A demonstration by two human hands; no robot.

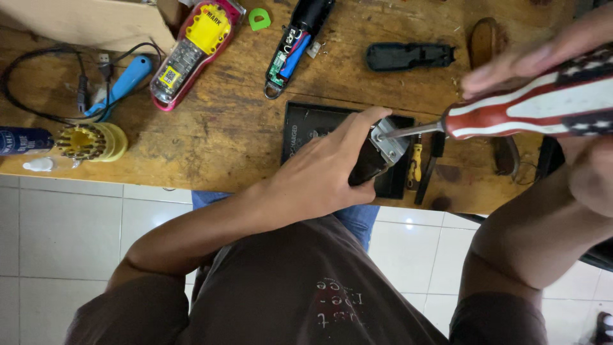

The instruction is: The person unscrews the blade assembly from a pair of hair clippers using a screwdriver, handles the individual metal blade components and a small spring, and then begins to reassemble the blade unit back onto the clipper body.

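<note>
While the left hand (319,172) wraps around a dark hair clipper (369,165) and pins it against a black tray (306,121) near the middle of the wooden table (223,128), its index finger stretches toward the clipper's metal blade plate (389,142). From 3 o'clock the right hand (530,64) comes in, fingers closed around the red, white and blue striped handle of a screwdriver (543,105) (the hand itself is blurred), and the steel shaft runs leftward so that its tip meets the blade plate.

At 12 o'clock from the held clipper lies an opened clipper body (295,45) with a blue battery cell and green circuit board showing, and just left of it a red and yellow clipper (191,51) with a clear housing. A separate black housing shell (408,56) rests at about 1 o'clock. Farther out at 9 o'clock sit a round yellow holder of screwdriver bits (89,142), a blue-handled tool (124,83) with a black cable, and a small green pick (259,18) up near the far edge. A smaller yellow-handled screwdriver (415,167) lies just beside the tray at 3 o'clock.
</note>
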